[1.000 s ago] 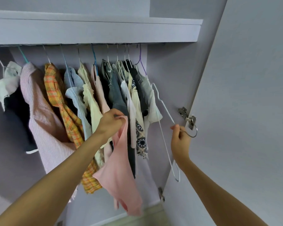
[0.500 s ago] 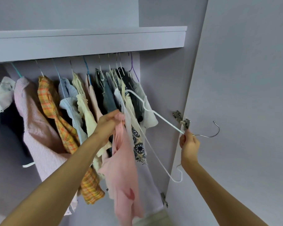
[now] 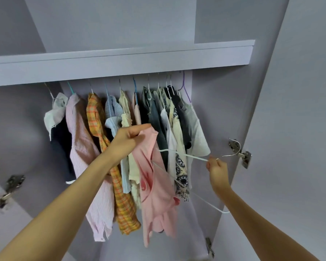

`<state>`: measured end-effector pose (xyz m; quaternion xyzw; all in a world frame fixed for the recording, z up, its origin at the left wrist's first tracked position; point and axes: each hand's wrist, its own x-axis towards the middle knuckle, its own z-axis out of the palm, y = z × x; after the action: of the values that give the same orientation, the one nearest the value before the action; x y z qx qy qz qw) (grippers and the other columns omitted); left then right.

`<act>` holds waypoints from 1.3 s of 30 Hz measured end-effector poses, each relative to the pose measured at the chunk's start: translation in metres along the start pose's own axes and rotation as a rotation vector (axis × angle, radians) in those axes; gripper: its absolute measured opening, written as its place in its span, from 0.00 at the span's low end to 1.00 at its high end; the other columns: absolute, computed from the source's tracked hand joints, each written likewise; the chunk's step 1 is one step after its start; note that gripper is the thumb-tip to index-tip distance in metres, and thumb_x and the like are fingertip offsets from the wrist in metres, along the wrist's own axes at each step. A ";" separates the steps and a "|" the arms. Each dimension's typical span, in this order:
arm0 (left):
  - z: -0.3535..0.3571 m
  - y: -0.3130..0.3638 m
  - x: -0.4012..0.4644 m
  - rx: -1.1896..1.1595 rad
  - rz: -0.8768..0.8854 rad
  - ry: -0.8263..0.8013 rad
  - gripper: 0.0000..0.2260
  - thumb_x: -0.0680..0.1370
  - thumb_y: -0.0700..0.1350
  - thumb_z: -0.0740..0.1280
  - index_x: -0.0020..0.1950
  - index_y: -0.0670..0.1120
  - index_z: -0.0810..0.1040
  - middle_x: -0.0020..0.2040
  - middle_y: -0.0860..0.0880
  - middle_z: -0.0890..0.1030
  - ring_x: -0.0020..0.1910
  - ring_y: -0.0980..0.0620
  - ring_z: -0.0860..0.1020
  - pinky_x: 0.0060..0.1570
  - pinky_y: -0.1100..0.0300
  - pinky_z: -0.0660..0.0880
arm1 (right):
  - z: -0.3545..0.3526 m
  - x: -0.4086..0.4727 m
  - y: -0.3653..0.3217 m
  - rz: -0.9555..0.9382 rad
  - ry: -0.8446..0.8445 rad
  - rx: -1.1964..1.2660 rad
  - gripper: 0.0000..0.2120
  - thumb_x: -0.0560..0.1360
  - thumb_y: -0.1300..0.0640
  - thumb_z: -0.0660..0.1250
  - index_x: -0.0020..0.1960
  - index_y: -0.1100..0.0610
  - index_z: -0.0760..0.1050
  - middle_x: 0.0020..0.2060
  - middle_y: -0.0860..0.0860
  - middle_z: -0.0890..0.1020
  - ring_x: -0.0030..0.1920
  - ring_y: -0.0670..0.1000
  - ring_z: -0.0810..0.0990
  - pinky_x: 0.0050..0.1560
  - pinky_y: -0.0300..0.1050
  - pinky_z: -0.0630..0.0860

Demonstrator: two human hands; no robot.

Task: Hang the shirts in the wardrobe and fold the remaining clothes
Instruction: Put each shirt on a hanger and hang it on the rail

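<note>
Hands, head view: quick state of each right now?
Left hand: closed, gripping the top of the pink shirt.
Right hand: closed, holding the white wire hanger at its neck, just below the hook.

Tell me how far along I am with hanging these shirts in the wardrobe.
Done: about a dozen garments already hang under the wardrobe shelf, among them the orange plaid shirt. In hand: your left hand grips the pink top while your right hand holds the white wire hanger, one end apparently entering the top. Left: seat it and hook it up; any folding is out of view.
</note>
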<state>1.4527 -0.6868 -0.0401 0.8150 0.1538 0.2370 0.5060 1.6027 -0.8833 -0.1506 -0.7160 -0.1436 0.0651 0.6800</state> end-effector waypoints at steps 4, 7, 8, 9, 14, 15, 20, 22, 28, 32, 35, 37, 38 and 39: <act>-0.007 0.011 -0.001 0.214 0.035 -0.080 0.15 0.78 0.33 0.61 0.63 0.43 0.76 0.59 0.48 0.79 0.59 0.57 0.75 0.55 0.75 0.68 | 0.015 0.008 -0.018 -0.005 -0.039 0.132 0.21 0.80 0.60 0.56 0.29 0.53 0.58 0.19 0.42 0.59 0.22 0.41 0.57 0.26 0.34 0.55; -0.012 0.007 -0.007 0.713 0.052 0.025 0.16 0.77 0.36 0.62 0.62 0.48 0.77 0.56 0.45 0.80 0.55 0.48 0.78 0.54 0.62 0.71 | 0.023 0.012 -0.027 -0.057 -0.065 0.109 0.20 0.80 0.60 0.57 0.30 0.54 0.59 0.21 0.42 0.60 0.25 0.41 0.59 0.29 0.37 0.58; -0.012 0.004 -0.010 0.864 0.026 0.057 0.16 0.77 0.37 0.61 0.62 0.49 0.78 0.57 0.45 0.78 0.54 0.45 0.78 0.53 0.56 0.73 | 0.026 0.012 -0.030 -0.082 -0.080 0.093 0.20 0.80 0.60 0.57 0.30 0.56 0.60 0.22 0.44 0.63 0.25 0.42 0.61 0.30 0.38 0.60; -0.012 0.002 -0.014 0.998 -0.018 0.093 0.15 0.77 0.39 0.61 0.61 0.51 0.77 0.59 0.45 0.74 0.53 0.43 0.77 0.49 0.53 0.74 | 0.029 0.012 -0.032 -0.105 -0.098 0.082 0.19 0.80 0.59 0.57 0.30 0.60 0.64 0.23 0.51 0.67 0.26 0.46 0.67 0.31 0.42 0.63; -0.008 -0.009 -0.023 1.447 0.174 0.081 0.16 0.77 0.50 0.61 0.65 0.56 0.73 0.62 0.50 0.68 0.60 0.46 0.66 0.52 0.54 0.63 | 0.038 0.014 -0.042 -0.130 -0.129 0.042 0.20 0.80 0.57 0.58 0.34 0.69 0.67 0.29 0.58 0.67 0.34 0.52 0.70 0.37 0.45 0.64; -0.008 -0.011 -0.025 1.417 0.239 0.010 0.16 0.77 0.50 0.60 0.65 0.56 0.72 0.62 0.51 0.70 0.62 0.47 0.65 0.53 0.54 0.62 | 0.040 0.014 -0.044 -0.125 -0.143 0.048 0.20 0.80 0.57 0.58 0.31 0.63 0.63 0.26 0.52 0.64 0.30 0.46 0.66 0.34 0.41 0.62; -0.015 -0.011 -0.028 1.039 0.060 -0.164 0.13 0.77 0.46 0.59 0.60 0.54 0.76 0.48 0.53 0.78 0.53 0.49 0.75 0.44 0.59 0.69 | 0.053 0.018 -0.051 -0.150 -0.162 0.010 0.21 0.80 0.58 0.58 0.29 0.56 0.58 0.25 0.49 0.61 0.26 0.43 0.60 0.29 0.39 0.58; -0.013 -0.014 -0.032 1.007 -0.064 -0.218 0.09 0.77 0.48 0.60 0.53 0.53 0.77 0.45 0.53 0.77 0.51 0.49 0.76 0.42 0.59 0.67 | 0.060 0.018 -0.052 -0.180 -0.192 -0.065 0.20 0.80 0.57 0.57 0.30 0.57 0.59 0.25 0.51 0.63 0.28 0.47 0.62 0.34 0.43 0.61; -0.017 -0.036 -0.043 1.043 -0.035 0.100 0.10 0.81 0.46 0.57 0.51 0.44 0.77 0.49 0.47 0.79 0.51 0.45 0.75 0.46 0.56 0.67 | 0.083 0.011 -0.058 -0.255 -0.293 -0.101 0.17 0.80 0.58 0.59 0.41 0.71 0.74 0.30 0.48 0.74 0.31 0.43 0.70 0.37 0.39 0.66; -0.025 -0.045 -0.049 1.020 -0.059 0.238 0.09 0.80 0.43 0.58 0.50 0.43 0.77 0.48 0.45 0.80 0.50 0.43 0.75 0.47 0.54 0.66 | 0.096 0.000 -0.050 -0.404 -0.177 -0.173 0.13 0.77 0.61 0.63 0.61 0.63 0.73 0.55 0.55 0.73 0.55 0.49 0.72 0.60 0.40 0.66; -0.030 -0.048 -0.054 0.975 -0.077 0.366 0.10 0.81 0.42 0.58 0.50 0.41 0.78 0.48 0.43 0.80 0.49 0.41 0.76 0.44 0.53 0.66 | 0.101 -0.023 -0.033 -0.653 -0.052 -0.180 0.10 0.75 0.64 0.63 0.55 0.64 0.76 0.50 0.56 0.75 0.52 0.56 0.75 0.55 0.51 0.73; -0.033 -0.047 -0.057 0.921 -0.075 0.410 0.10 0.80 0.42 0.59 0.50 0.40 0.78 0.48 0.43 0.80 0.48 0.41 0.76 0.44 0.52 0.69 | 0.105 -0.041 -0.016 -0.777 -0.266 -0.226 0.08 0.73 0.65 0.62 0.49 0.64 0.78 0.44 0.56 0.77 0.44 0.56 0.77 0.45 0.51 0.76; -0.033 -0.046 -0.058 0.890 -0.072 0.420 0.10 0.80 0.41 0.59 0.49 0.39 0.79 0.47 0.42 0.80 0.48 0.40 0.76 0.45 0.50 0.71 | 0.109 -0.050 -0.009 -0.783 -0.418 -0.284 0.08 0.73 0.65 0.62 0.49 0.63 0.78 0.43 0.56 0.77 0.43 0.55 0.77 0.43 0.48 0.75; -0.033 -0.045 -0.060 0.865 -0.075 0.429 0.10 0.80 0.41 0.59 0.49 0.39 0.79 0.47 0.43 0.80 0.48 0.40 0.76 0.46 0.49 0.71 | 0.115 -0.059 0.000 -0.764 -0.563 -0.361 0.09 0.74 0.64 0.62 0.52 0.61 0.79 0.44 0.56 0.77 0.44 0.54 0.77 0.43 0.44 0.74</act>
<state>1.3835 -0.6716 -0.0824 0.8772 0.3684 0.2958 0.0858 1.5133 -0.7913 -0.1643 -0.6732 -0.5822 -0.0237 0.4553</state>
